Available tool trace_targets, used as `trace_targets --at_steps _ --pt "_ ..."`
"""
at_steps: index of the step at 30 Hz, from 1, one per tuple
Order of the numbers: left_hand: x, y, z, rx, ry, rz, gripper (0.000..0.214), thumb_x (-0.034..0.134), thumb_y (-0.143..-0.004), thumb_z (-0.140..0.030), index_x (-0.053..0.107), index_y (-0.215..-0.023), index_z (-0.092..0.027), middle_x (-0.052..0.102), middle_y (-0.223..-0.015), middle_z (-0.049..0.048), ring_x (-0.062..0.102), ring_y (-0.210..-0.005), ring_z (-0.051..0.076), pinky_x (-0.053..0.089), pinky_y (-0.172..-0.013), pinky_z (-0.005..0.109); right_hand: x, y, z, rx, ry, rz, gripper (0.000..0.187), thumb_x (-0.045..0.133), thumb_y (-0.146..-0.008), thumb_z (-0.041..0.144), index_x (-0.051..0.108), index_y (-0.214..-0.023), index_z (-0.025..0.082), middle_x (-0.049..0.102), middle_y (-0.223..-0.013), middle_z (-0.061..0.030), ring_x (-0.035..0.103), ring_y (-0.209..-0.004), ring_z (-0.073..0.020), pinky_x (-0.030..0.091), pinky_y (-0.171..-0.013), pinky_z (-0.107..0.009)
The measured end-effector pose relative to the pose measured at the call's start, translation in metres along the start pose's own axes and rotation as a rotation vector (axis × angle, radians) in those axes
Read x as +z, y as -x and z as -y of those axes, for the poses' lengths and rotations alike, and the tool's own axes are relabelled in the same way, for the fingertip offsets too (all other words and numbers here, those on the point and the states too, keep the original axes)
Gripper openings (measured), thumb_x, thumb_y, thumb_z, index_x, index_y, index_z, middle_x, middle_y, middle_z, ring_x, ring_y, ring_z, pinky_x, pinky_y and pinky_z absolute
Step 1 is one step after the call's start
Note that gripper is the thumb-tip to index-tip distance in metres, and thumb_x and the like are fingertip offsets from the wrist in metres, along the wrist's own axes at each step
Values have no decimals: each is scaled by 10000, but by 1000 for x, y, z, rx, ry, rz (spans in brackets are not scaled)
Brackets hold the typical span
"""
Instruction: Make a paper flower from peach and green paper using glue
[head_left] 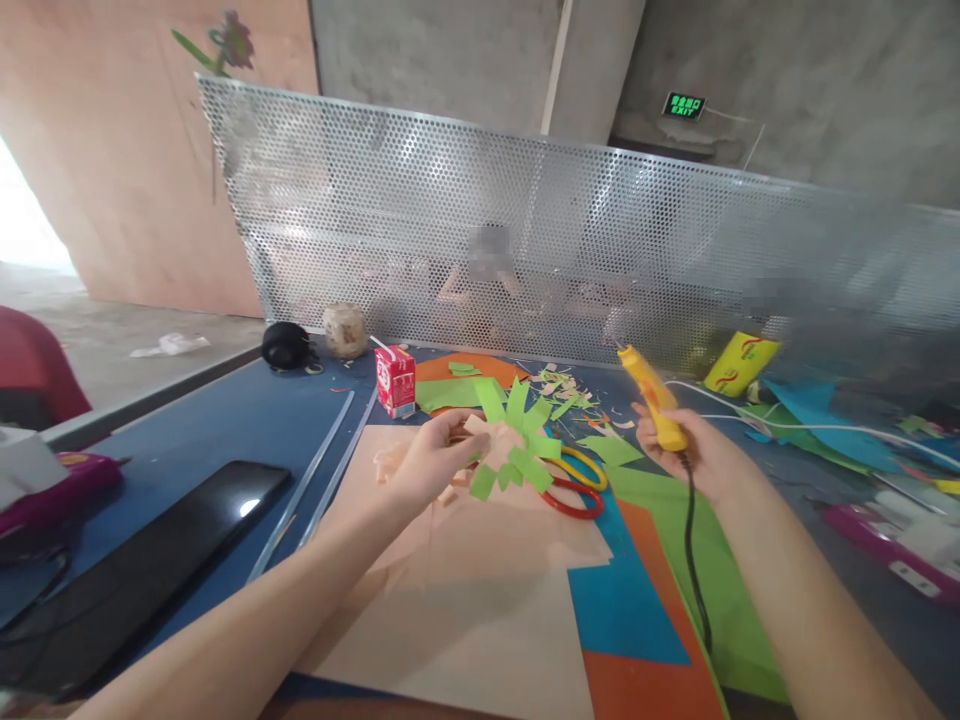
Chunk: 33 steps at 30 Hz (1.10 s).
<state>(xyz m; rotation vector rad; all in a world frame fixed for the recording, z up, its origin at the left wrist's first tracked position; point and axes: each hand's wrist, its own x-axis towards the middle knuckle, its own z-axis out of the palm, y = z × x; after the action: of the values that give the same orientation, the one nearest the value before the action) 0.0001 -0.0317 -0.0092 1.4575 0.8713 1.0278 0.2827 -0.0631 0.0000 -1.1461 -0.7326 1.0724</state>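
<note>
My left hand point(442, 455) pinches a paper flower point(536, 445) with green strip petals and a pale peach centre. It is held just above pale peach paper sheets point(450, 620). In my right hand point(697, 445) is a yellow hot glue gun point(651, 395), its metal tip pointing up and away to the left and its dark cord hanging down. The tip is apart from the flower. Scissors with one red and one yellow handle loop point(581, 500) lie partly hidden behind the flower. Small peach paper pieces point(386, 462) rest near my left hand.
Long translucent glue sticks point(304, 490) and a black phone point(150, 580) lie left. A red drink carton point(395, 382) with a straw stands behind. Blue point(630, 600), orange and green sheets are at right. Paper scraps point(562, 385) lie before a perforated metal screen point(420, 230). White cables cross the right side.
</note>
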Motion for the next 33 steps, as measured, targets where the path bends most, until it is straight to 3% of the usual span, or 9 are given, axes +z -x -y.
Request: trace_targets --at_steps 3,5,8,14,17,19,23,28,33 --pt "-2 -1 0 3 -9 -21 262 557 -665 -250 522 -906 -153 487 -609 -34 484 -553 85 401 -529 203 11 3 5 12 -168 98 152 510 -612 127 510 -752 185 549 -653 -10 548 -588 -88 479 -481 -165" --pt "-3 -2 1 8 -1 -36 271 559 -666 -258 516 -912 -153 491 -623 -32 488 -562 85 398 -530 202 21 4 10 -59 -156 130 209 516 -605 99 497 -791 192 602 -813 -44 563 -641 -94 467 -473 -160" --pt "-4 -3 1 9 -10 -61 268 562 -664 -261 511 -903 -150 486 -627 -33 487 -562 83 399 -534 202 36 1 19 -209 -68 209 282 534 -592 75 486 -839 200 614 -932 -56 540 -550 -77 417 -423 -172" --pt "-2 -4 1 7 -39 -55 267 547 -669 -237 519 -920 -150 487 -586 -34 485 -533 89 396 -510 209 41 -10 6 -361 179 231 279 591 -625 186 503 -891 193 614 -876 -34 551 -519 -114 369 -411 -217" --pt "-2 -2 1 4 -49 -79 266 548 -668 -239 527 -920 -154 486 -572 -38 482 -517 88 383 -476 203 37 -1 -3 -368 409 305 157 576 -686 252 542 -800 149 542 -549 7 489 -473 -108 368 -451 -232" --pt "-1 0 1 4 -64 -98 272 552 -666 -249 532 -922 -162 495 -569 -37 495 -514 97 387 -467 209 38 11 -4 -410 492 341 162 525 -740 304 547 -781 148 468 -473 27 432 -448 -97 349 -468 -237" --pt "0 3 -3 65 -137 -155 294 547 -678 -269 525 -957 -176 527 -601 -25 514 -524 103 404 -490 219 47 36 -2 -446 620 406 275 448 -788 380 550 -918 160 417 -463 38 384 -419 -100 332 -446 -245" --pt "-1 5 -4 119 -270 -236 335 529 -700 -282 498 -1021 -191 555 -649 1 531 -574 125 406 -487 220 52 46 -15 -516 765 326 322 410 -788 445 583 -871 186 410 -450 34 404 -416 -99 380 -452 -235" --pt "0 8 0 160 -304 -212 379 536 -691 -254 488 -1065 -216 555 -658 2 534 -561 133 390 -458 220 53 48 -25 -649 982 299 306 430 -765 463 620 -803 227 474 -465 9 452 -415 -113 426 -454 -233"
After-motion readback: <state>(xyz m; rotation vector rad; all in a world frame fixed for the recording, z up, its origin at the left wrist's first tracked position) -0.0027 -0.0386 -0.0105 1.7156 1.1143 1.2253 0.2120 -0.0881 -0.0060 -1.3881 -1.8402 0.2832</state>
